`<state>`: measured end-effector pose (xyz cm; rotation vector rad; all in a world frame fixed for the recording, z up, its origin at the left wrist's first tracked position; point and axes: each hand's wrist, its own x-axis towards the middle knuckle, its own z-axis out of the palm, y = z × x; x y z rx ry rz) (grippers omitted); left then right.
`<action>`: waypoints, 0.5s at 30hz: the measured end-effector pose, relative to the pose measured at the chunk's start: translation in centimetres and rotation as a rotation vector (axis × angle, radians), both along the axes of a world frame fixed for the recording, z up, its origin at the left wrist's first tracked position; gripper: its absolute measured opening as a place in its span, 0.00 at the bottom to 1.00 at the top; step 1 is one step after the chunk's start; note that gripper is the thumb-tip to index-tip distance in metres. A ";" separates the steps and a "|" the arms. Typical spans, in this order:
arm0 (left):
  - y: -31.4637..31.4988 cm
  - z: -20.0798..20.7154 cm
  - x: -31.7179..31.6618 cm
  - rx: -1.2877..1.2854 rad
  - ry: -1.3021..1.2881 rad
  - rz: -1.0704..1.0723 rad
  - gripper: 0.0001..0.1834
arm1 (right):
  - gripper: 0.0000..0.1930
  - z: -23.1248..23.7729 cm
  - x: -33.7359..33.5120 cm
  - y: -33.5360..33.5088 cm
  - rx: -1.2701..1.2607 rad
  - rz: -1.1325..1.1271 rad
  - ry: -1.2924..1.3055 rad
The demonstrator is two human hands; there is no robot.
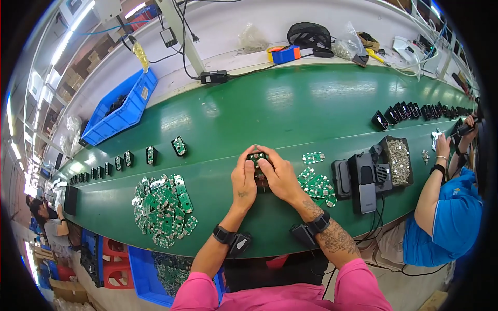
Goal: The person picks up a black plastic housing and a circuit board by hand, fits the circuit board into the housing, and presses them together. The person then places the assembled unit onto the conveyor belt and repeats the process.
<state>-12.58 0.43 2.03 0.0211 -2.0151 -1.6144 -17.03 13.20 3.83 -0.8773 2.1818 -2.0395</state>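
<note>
Between my two hands is a small black housing (256, 156) with a green circuit board in it. My left hand (243, 180) wraps its left side and my right hand (279, 179) its right. Both thumbs press down on the board, and the fingertips meet at the far end. Fingers and palms hide much of the housing. Left of my hands lies a large heap of green circuit boards (162, 210). A smaller heap of boards (317, 187) is close to my right hand, with a separate board (313, 157) just beyond it.
Housings with boards (179, 146) line up to the left; black housings (380, 121) stand at far right. Black devices (361, 182) and a box of small metal parts (398, 161) are on the right. A blue bin (122, 106) sits back left. A co-worker (441, 217) works at right.
</note>
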 end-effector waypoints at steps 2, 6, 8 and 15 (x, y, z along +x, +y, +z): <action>0.1 0.1 0.4 -0.010 -0.025 0.038 0.20 | 0.17 0.6 0.6 -0.2 0.001 -0.007 0.039; 1.2 0.6 1.2 -0.078 -0.007 0.141 0.18 | 0.16 0.2 0.8 -0.1 0.146 -0.085 0.201; 0.8 0.2 1.0 -0.120 -0.002 0.167 0.17 | 0.16 0.5 0.7 -0.1 0.095 -0.043 0.150; 0.8 -0.1 0.7 -0.199 0.096 0.261 0.19 | 0.16 0.6 0.6 0.0 0.112 -0.050 0.252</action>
